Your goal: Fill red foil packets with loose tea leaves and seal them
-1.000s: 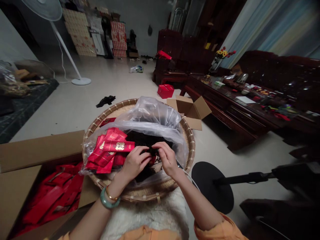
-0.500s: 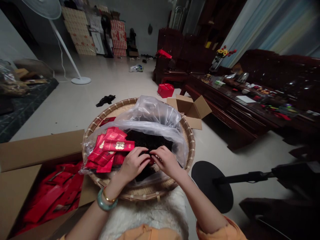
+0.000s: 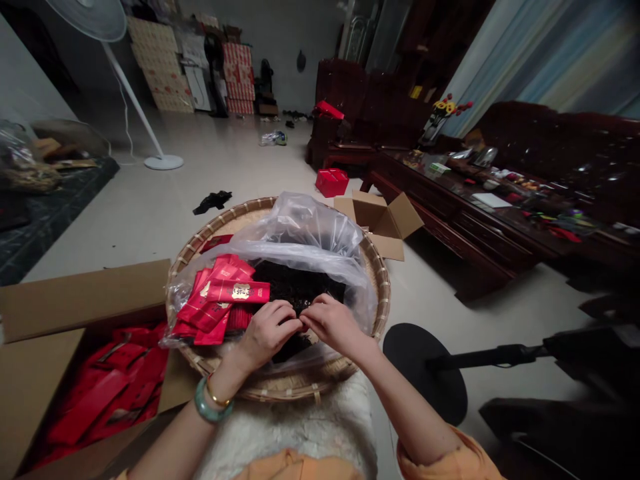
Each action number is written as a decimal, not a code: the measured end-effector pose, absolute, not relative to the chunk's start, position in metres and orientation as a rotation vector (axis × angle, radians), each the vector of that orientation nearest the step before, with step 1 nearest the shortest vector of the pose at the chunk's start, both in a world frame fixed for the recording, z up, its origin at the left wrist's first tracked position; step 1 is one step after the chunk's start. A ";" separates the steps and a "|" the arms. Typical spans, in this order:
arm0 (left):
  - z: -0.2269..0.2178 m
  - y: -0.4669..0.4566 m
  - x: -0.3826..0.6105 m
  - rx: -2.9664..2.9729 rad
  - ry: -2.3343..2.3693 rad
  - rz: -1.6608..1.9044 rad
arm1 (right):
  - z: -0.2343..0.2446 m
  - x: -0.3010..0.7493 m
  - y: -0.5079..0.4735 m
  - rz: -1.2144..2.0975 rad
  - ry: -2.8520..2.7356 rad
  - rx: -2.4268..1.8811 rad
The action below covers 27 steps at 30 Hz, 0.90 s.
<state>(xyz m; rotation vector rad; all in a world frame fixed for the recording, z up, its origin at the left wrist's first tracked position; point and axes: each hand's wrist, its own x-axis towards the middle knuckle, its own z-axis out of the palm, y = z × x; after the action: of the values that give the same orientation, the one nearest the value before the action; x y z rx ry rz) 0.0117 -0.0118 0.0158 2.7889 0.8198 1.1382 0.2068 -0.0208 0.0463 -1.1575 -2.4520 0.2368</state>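
My left hand (image 3: 270,332) and my right hand (image 3: 331,323) meet fingertip to fingertip over the bag, both closed in a pinch. A sliver of red, seemingly the edge of a red packet, shows between them; the fingers hide most of it. Beneath lies a dark loose heap, like dried tea leaves (image 3: 295,283), in a clear plastic bag (image 3: 315,220). Left of my hands, flat red packets (image 3: 220,293) with gold print are piled on the bag. All this rests in a round woven bamboo tray (image 3: 384,293).
An open cardboard box (image 3: 45,303) at the left holds many red packets (image 3: 110,380). Beyond the tray stand a smaller open carton (image 3: 385,223) and a red box (image 3: 332,182). A black round stand base (image 3: 425,373) is at the right, near a dark wooden table (image 3: 450,220).
My fingers have drawn closer together into a tighter pinch, and my left hand's fingers have curled in. More of the dark heap shows behind them. The tray and packets stay put.
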 end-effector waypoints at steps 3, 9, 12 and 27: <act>0.013 -0.011 0.010 2.813 0.825 1.104 | 0.059 0.207 -0.022 0.222 -2.625 -1.188; 0.010 -0.010 0.006 2.755 0.771 1.051 | 0.060 0.204 -0.023 0.058 -2.762 -1.195; 0.008 -0.011 0.006 2.518 0.928 1.117 | 0.051 0.207 -0.019 0.052 -2.699 -1.162; -0.011 -0.010 0.018 1.850 1.303 0.670 | 0.061 0.220 -0.017 0.438 -2.241 -1.200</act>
<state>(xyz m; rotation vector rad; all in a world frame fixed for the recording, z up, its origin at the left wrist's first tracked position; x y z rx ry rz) 0.0180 -0.0097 -0.0111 1.8500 1.3027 0.6700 0.2203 -0.0168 0.0606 -1.2002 -2.2415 0.4383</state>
